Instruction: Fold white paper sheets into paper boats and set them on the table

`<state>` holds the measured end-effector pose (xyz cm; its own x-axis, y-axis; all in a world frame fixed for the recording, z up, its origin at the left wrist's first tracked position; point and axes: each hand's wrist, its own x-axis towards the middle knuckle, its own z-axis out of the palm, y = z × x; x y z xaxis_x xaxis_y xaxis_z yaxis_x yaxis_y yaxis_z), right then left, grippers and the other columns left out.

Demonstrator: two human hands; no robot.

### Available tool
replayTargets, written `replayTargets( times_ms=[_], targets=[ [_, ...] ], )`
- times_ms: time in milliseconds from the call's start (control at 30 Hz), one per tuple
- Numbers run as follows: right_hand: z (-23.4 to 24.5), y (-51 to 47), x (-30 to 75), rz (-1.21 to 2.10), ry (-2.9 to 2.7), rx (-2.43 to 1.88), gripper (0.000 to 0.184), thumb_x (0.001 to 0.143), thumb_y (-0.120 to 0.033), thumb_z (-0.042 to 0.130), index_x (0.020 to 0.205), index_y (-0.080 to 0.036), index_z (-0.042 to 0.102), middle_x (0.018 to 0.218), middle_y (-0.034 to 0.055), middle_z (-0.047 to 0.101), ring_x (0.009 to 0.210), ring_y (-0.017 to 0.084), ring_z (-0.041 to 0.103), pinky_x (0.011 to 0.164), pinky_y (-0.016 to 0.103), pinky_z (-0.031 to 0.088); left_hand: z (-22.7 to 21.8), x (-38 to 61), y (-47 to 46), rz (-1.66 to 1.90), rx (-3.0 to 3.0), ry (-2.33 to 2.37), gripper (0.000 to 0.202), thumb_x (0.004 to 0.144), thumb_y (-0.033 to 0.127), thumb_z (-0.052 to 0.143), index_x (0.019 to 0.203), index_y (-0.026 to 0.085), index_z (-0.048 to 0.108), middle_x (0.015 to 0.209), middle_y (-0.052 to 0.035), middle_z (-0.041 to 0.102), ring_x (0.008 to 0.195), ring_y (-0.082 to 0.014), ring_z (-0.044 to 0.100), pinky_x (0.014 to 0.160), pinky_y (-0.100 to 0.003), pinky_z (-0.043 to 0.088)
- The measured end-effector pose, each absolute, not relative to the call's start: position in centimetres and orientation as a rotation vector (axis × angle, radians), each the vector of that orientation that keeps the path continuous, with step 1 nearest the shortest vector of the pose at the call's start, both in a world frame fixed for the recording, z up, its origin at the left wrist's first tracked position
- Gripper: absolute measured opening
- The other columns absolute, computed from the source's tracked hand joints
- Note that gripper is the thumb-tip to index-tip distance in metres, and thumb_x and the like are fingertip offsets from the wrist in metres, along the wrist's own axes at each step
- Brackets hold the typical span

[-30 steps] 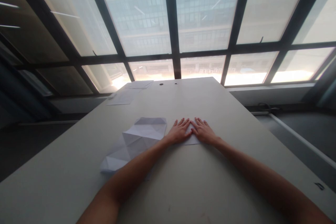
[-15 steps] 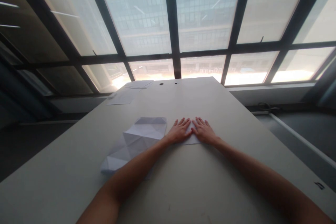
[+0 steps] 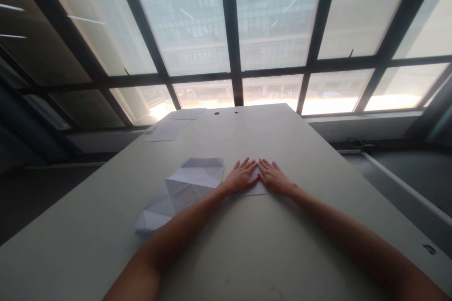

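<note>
A small piece of white paper lies flat on the table, mostly hidden under my two hands. My left hand rests palm down on its left part, fingers spread. On its right part lies my right hand, also flat with the fingers stretched out. The thumbs and forefingers of both hands come close together over the middle of the sheet. Beside my left forearm sits a larger creased sheet of paper, its folds raised in places; my forearm covers part of it.
The white table reaches away toward tall windows. Several flat paper sheets lie at its far left edge. A round dark hole shows near the far end. At the table's right edge is a small dark mark.
My right hand's fingers have shifted slightly over the paper and lie a little closer together. My left hand stays where it was.
</note>
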<state>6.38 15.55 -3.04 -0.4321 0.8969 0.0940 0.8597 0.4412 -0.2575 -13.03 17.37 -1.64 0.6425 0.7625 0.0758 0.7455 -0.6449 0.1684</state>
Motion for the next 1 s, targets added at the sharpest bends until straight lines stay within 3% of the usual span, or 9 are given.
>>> replayTargets(
  times_ms=[133,233,500,700,833,1000],
  targets=[
    [-2.6,15.2,5.7,0.213,-2.407,-1.541,0.055,0.097,-0.029,0.036,0.147,-0.009,0.043,0.155,0.0161,0.038,0.146,0.024,0.030,0.120,0.040,0.019,-1.6,-13.0,17.3,0.245,2.737,1.297,0.055,0.100,0.049,0.035,0.149,0.024,0.036,0.158,-0.0074,0.034,0.151,-0.0250,0.015,0.121,-0.049,0.016],
    [-2.6,15.2,5.4,0.184,-2.347,-1.533,0.050,0.095,-0.027,0.039,0.140,-0.008,0.052,0.149,0.0173,0.047,0.141,0.023,0.037,0.118,0.034,0.022,-1.8,-13.1,17.3,0.251,2.744,1.287,0.053,0.101,0.047,0.034,0.149,0.024,0.034,0.158,-0.0075,0.034,0.151,-0.0244,0.016,0.120,-0.048,0.017],
    [-3.2,15.3,6.0,0.249,-2.464,-1.511,0.060,0.100,-0.032,0.027,0.155,-0.008,0.028,0.161,0.0141,0.026,0.150,0.025,0.019,0.121,0.045,0.014,-2.1,-13.2,17.6,0.200,2.760,1.246,0.065,0.101,0.054,0.027,0.157,0.022,0.020,0.162,-0.0067,0.025,0.152,-0.0236,0.011,0.121,-0.048,0.011],
    [-3.3,15.4,6.1,0.228,-2.419,-1.644,0.064,0.100,-0.042,0.027,0.155,-0.009,0.027,0.162,0.0159,0.021,0.150,0.027,0.015,0.120,0.049,0.012,-2.2,-13.2,17.7,0.191,2.759,1.248,0.065,0.101,0.054,0.024,0.157,0.020,0.022,0.162,-0.0064,0.025,0.152,-0.0247,0.012,0.121,-0.049,0.010],
    [-3.5,15.5,6.1,0.198,-2.274,-1.854,0.074,0.098,-0.051,0.028,0.153,-0.001,0.028,0.161,0.0215,0.020,0.150,0.031,0.014,0.119,0.053,0.008,-2.1,-13.2,17.6,0.170,2.742,1.278,0.066,0.101,0.056,0.022,0.156,0.019,0.024,0.163,-0.0070,0.022,0.152,-0.0266,0.011,0.121,-0.051,0.010],
    [-3.7,15.7,6.4,0.177,-2.182,-1.963,0.074,0.098,-0.049,0.028,0.152,0.001,0.027,0.161,0.0225,0.020,0.150,0.032,0.012,0.119,0.053,0.006,-1.9,-13.0,17.4,0.145,2.707,1.348,0.065,0.100,0.055,0.026,0.155,0.022,0.026,0.163,-0.0074,0.021,0.151,-0.0294,0.011,0.120,-0.056,0.010]
  ],
)
